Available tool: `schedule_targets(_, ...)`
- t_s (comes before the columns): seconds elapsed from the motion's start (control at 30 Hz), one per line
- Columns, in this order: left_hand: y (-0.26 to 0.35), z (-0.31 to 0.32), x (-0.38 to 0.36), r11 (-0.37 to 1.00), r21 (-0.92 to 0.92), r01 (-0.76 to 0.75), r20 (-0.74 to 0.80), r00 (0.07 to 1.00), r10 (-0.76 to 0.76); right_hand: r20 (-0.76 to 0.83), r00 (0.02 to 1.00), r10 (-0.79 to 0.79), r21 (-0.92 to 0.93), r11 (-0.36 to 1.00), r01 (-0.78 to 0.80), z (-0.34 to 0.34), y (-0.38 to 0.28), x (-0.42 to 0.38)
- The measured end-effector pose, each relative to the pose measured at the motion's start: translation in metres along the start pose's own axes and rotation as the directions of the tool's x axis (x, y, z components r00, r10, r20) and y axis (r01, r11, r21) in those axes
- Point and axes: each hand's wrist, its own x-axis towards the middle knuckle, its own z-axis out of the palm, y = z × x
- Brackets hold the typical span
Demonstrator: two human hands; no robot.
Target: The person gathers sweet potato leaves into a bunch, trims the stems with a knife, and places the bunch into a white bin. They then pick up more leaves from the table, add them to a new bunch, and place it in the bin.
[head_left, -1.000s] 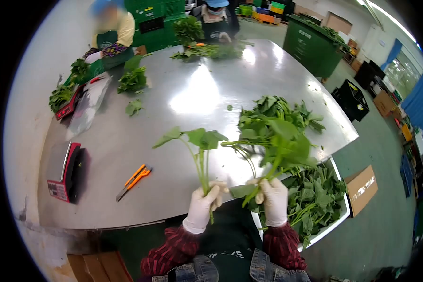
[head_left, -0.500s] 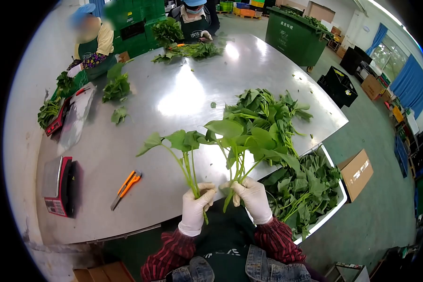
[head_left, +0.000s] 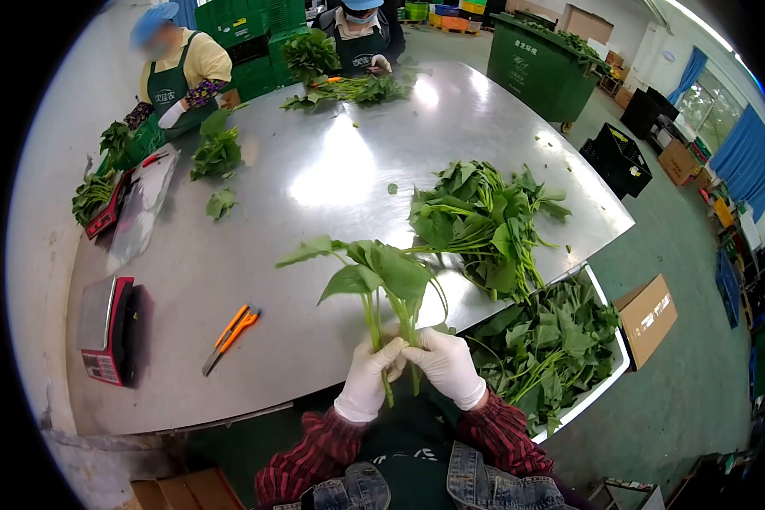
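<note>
On the near left of the silver metal table (head_left: 297,229) I see a red scale with a flat silver plate (head_left: 106,330), and to its right a pair of orange-handled snips (head_left: 223,348). At the far left I make out a co-worker in a blue cap and dark green apron (head_left: 172,81), with stacked green plastic crates (head_left: 251,34) behind. On the right I have a large green wheeled bin (head_left: 535,72) far off, a black plastic crate (head_left: 614,161), a blue curtain (head_left: 750,153) and, nearer, a brown cardboard box (head_left: 644,319).

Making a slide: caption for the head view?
Gloved left hand and right hand hold leafy stems at a metal table.
</note>
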Motion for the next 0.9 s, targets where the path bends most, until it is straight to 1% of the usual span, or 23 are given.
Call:
schedule_targets(0.03, 0.001, -0.001, 0.000, 1.000, 0.001, -0.001, -0.003, 1.000, 0.001, 0.002, 1.000, 0.000, 0.002, 1.000, 0.000, -0.001, 0.000, -0.001)
schedule_targets(0.1, 0.003, -0.005, -0.001, 0.985, -0.094, 0.145, 0.130, 0.983, -0.132, 0.077, 0.991, 0.110, 0.042, 0.993, -0.114, -0.003, -0.004, -0.001)
schedule_targets(0.13, 0.003, -0.007, 0.000, 0.985, -0.094, 0.146, 0.129, 0.983, -0.134, 0.077, 0.991, 0.112, 0.043, 0.992, -0.115, -0.003, -0.008, -0.003)
schedule_targets(0.2, 0.004, -0.009, 0.003, 0.968, -0.108, 0.225, 0.205, 0.958, -0.200, 0.077, 0.985, 0.152, 0.057, 0.986, -0.156, -0.004, -0.015, -0.005)
schedule_targets(0.23, 0.005, -0.006, 0.004, 0.968, -0.110, 0.224, 0.204, 0.959, -0.198, 0.079, 0.985, 0.151, 0.056, 0.986, -0.155, -0.003, -0.013, -0.009)
schedule_targets(0.3, 0.010, 0.005, 0.006, 0.984, -0.062, 0.169, 0.029, 0.985, -0.168, -0.049, 0.988, 0.144, 0.113, 0.984, -0.138, 0.000, -0.007, -0.020)
schedule_targets(0.33, 0.013, 0.007, 0.007, 0.980, -0.132, 0.152, 0.082, 0.987, -0.142, -0.072, 0.990, 0.119, 0.148, 0.983, -0.107, -0.002, -0.007, -0.025)
schedule_targets(0.37, 0.010, 0.006, 0.009, 0.980, -0.133, 0.149, 0.079, 0.987, -0.139, -0.068, 0.991, 0.117, 0.149, 0.983, -0.105, -0.005, -0.004, -0.032)
schedule_targets(0.43, 0.001, 0.001, 0.016, 0.929, -0.368, 0.039, 0.075, 0.997, -0.012, -0.087, 0.982, 0.168, 0.206, 0.967, -0.147, -0.011, 0.004, -0.045)
schedule_targets(0.47, -0.002, 0.000, 0.017, 0.887, -0.461, 0.020, 0.066, 0.998, 0.012, -0.190, 0.978, -0.088, -0.025, 0.996, 0.085, -0.021, -0.013, -0.047)
schedule_targets(0.5, -0.002, -0.008, 0.019, 0.887, -0.461, 0.014, 0.059, 0.998, 0.015, -0.346, 0.935, -0.080, -0.044, 0.997, 0.069, -0.018, 0.000, -0.060)
schedule_targets(0.53, 0.001, -0.018, 0.022, 0.863, -0.505, -0.014, 0.077, 0.995, 0.062, -0.397, 0.827, 0.397, 0.722, 0.692, 0.014, -0.026, -0.003, -0.062)
schedule_targets(0.57, 0.006, -0.025, 0.023, 0.836, -0.548, -0.042, 0.092, 0.990, 0.110, -0.549, 0.801, 0.236, 0.204, 0.968, -0.145, -0.046, -0.007, -0.058)
schedule_targets(0.6, 0.015, -0.027, 0.021, 0.840, -0.540, -0.051, 0.024, 0.997, 0.075, -0.550, 0.666, 0.505, 0.444, 0.852, -0.278, -0.063, -0.006, -0.054)
schedule_targets(0.63, 0.020, -0.031, 0.018, 0.842, -0.536, -0.063, 0.013, 0.997, 0.082, -0.495, 0.675, 0.547, 0.341, 0.837, -0.428, -0.083, -0.002, -0.048)
schedule_targets(0.67, 0.023, -0.034, 0.015, 0.841, -0.540, -0.041, 0.054, 0.995, 0.084, -0.442, 0.700, 0.561, -0.021, 0.774, -0.633, -0.106, 0.033, -0.060)
schedule_targets(0.7, 0.026, -0.036, 0.014, 0.841, -0.541, -0.018, 0.100, 0.991, 0.086, -0.407, 0.770, 0.492, -0.475, 0.606, -0.638, -0.125, 0.078, -0.077)
schedule_targets(0.73, 0.029, -0.038, 0.013, 0.843, -0.537, -0.026, 0.099, 0.991, 0.093, -0.415, 0.827, 0.378, -0.643, 0.521, -0.561, -0.134, 0.087, -0.088)
schedule_targets(0.77, 0.029, -0.039, 0.011, 0.860, -0.510, -0.008, 0.123, 0.989, 0.083, -0.424, 0.804, 0.417, -0.703, 0.408, -0.582, -0.139, 0.085, -0.091)
schedule_targets(0.83, 0.029, -0.039, 0.007, 0.877, -0.481, 0.011, 0.146, 0.987, 0.068, -0.405, 0.806, 0.431, -0.681, 0.446, -0.581, -0.137, 0.080, -0.093)
schedule_targets(0.9, 0.028, -0.037, 0.006, 0.874, -0.484, 0.048, 0.216, 0.974, 0.067, -0.307, 0.894, 0.326, -0.566, 0.693, -0.447, -0.124, 0.090, -0.095)
